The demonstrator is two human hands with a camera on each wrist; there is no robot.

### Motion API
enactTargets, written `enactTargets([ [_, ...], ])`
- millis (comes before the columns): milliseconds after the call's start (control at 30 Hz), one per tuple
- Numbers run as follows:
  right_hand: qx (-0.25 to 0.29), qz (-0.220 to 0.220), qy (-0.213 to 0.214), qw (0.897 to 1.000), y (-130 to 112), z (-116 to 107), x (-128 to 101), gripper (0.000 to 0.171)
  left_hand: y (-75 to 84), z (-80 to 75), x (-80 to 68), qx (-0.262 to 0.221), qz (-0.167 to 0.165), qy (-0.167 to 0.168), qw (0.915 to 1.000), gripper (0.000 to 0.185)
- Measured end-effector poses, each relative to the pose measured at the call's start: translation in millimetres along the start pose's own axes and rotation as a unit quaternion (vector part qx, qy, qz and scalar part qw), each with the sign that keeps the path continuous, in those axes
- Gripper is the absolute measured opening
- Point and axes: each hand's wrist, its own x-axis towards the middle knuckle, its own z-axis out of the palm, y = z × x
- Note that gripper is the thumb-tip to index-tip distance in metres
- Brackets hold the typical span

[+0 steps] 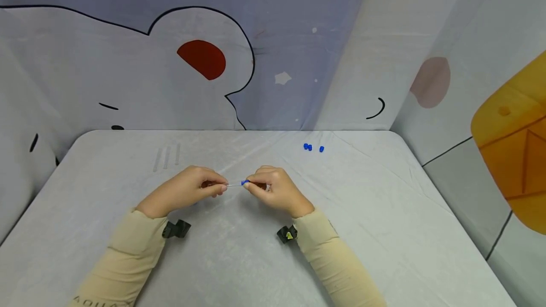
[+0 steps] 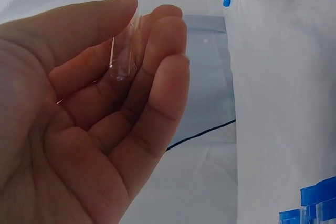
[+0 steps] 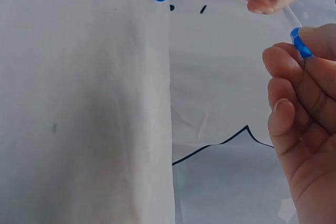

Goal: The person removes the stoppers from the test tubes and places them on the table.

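Observation:
Between thumb and fingers my left hand (image 1: 192, 186) holds a clear test tube (image 1: 233, 185) lying nearly level above the table. Its rounded closed end (image 2: 122, 70) shows inside the left palm in the left wrist view. At the tube's other end, my right hand (image 1: 275, 188) pinches a blue cap (image 3: 301, 44) between thumb and index finger. The cap meets the tube's mouth; how far it is pushed on I cannot tell. The other right fingers are curled loosely.
Three clear tubes (image 1: 166, 158) lie side by side at the table's back left. Three loose blue caps (image 1: 322, 149) sit at the back right. Several blue-capped tubes (image 2: 310, 203) appear low in the left wrist view, mostly hidden by the left arm in the head view.

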Motion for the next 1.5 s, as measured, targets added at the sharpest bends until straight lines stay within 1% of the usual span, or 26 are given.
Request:
enactTargets([
  [167,-0.029,-0.016,0.016,0.999,-1,1,1,0.010,0.7,0.2,0.5,-0.003,-0.012,-0.003,0.9999,0.024],
  [300,-0.038,-0.019,0.024,0.999,-2,2,2,0.011,1.5,0.2,0.8,-0.008,-0.013,-0.002,0.9999,0.024],
  [600,-0.055,-0.011,0.036,0.998,-3,5,1,0.010,0.5,1.2,0.9,0.000,-0.017,-0.003,0.9998,0.022],
  [767,-0.055,-0.008,0.033,0.998,-3,5,2,0.012,1.1,0.4,0.7,-0.003,-0.017,-0.003,0.9998,0.023],
  [900,-0.029,0.001,0.021,0.999,-4,2,2,0.011,1.4,-1.3,-0.5,-0.004,-0.010,-0.003,0.9999,0.023],
  [1000,-0.002,0.005,0.005,1.000,-3,0,2,0.010,0.7,-2.5,-1.6,0.004,-0.001,-0.003,1.0000,0.023],
  [1133,0.019,-0.003,-0.015,1.000,-2,-2,1,0.010,-0.8,-2.9,-2.4,0.011,0.004,-0.004,0.9999,0.024],
  [1267,0.045,-0.007,-0.026,0.999,0,-3,0,0.010,-0.6,-2.9,-3.1,0.006,0.005,-0.004,1.0000,0.025],
  [1500,0.095,0.014,-0.040,0.995,0,-5,-1,0.010,-0.3,-3.8,-4.4,0.001,0.014,-0.003,0.9999,0.024],
])
